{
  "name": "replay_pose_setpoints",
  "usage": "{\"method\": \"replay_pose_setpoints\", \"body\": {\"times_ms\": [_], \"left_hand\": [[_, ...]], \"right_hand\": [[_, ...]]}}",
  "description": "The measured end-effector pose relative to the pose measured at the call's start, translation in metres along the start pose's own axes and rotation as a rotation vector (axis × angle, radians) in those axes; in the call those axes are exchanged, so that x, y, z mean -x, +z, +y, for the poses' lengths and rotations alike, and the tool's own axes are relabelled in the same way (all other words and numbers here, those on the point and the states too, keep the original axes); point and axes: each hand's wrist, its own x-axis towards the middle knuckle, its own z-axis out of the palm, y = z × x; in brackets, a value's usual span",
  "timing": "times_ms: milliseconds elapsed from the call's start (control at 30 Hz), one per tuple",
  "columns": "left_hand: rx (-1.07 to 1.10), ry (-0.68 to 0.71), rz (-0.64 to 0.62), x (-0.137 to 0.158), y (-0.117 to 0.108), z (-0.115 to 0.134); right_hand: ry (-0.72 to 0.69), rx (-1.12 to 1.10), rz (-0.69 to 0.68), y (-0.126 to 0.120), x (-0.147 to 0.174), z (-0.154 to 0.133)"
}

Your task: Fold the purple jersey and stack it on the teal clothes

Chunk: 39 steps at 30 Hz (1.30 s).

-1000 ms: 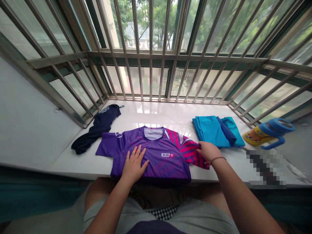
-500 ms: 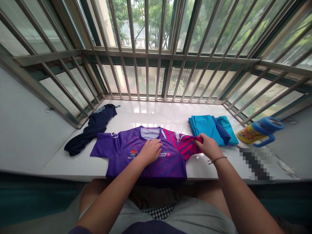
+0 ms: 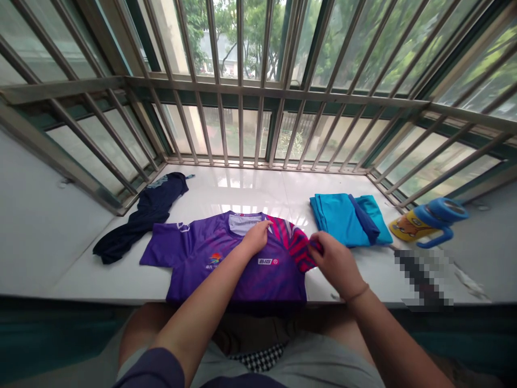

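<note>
Clearly, our purple shirt [image 3: 260, 283] lies spread at six o'clock, body flat but unfolded. Our right hand [image 3: 337, 263], fingers closed, pinches its striped sleeve [image 3: 297, 248] at three; our left [image 3: 257, 237] touches near one, grip unclear. Beyond, teal cloth [image 3: 333, 218] sits folded at two, dark garment [image 3: 149, 210] bunched at ten.

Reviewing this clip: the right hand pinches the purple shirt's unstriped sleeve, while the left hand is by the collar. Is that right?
Not quite: the head view shows the right hand pinching the pink-striped sleeve, not the unstriped one. The left hand is indeed by the collar of the purple shirt.
</note>
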Motion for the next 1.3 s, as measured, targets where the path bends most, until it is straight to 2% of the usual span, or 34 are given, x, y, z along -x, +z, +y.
{"method": "replay_pose_setpoints", "body": {"times_ms": [67, 133, 200, 267, 333, 433, 633, 800, 900, 1067, 1200, 1300], "left_hand": [[0.047, -0.016, 0.063, 0.001, -0.001, -0.006], [0.079, -0.031, 0.123, 0.002, -0.002, -0.010], [0.099, -0.047, 0.174, 0.003, -0.002, -0.012], [0.106, -0.057, 0.208, 0.004, -0.002, -0.012], [0.100, -0.059, 0.220, 0.003, -0.002, -0.012], [0.073, -0.069, 0.224, 0.003, 0.003, -0.008], [-0.183, -0.187, 0.246, 0.005, 0.009, 0.007], [-0.334, -0.218, 0.156, 0.006, 0.005, 0.016], [-0.377, -0.231, 0.095, 0.006, 0.005, 0.020], [-0.415, -0.246, 0.089, 0.005, 0.004, 0.026], [-0.388, -0.177, 0.144, 0.005, -0.002, 0.020], [-0.337, -0.199, 0.129, 0.004, -0.009, 0.011]], "right_hand": [[-0.312, 0.004, -0.072, 0.012, 0.032, -0.025], [-0.557, 0.041, -0.135, 0.029, 0.063, -0.041], [-0.669, 0.077, -0.157, 0.050, 0.087, -0.047], [-0.693, 0.098, -0.161, 0.069, 0.105, -0.046], [-0.686, 0.094, -0.161, 0.083, 0.118, -0.044], [-0.638, 0.056, -0.173, 0.092, 0.130, -0.046], [-0.519, -0.107, -0.219, 0.077, 0.132, -0.053], [-0.239, -0.106, -0.079, 0.061, 0.103, -0.033], [-0.134, -0.026, -0.049, 0.064, 0.081, -0.021], [-0.169, 0.065, -0.108, 0.092, 0.053, -0.023], [-0.162, 0.119, -0.222, 0.114, 0.032, -0.040], [-0.110, 0.159, -0.302, 0.126, 0.018, -0.053]]}}
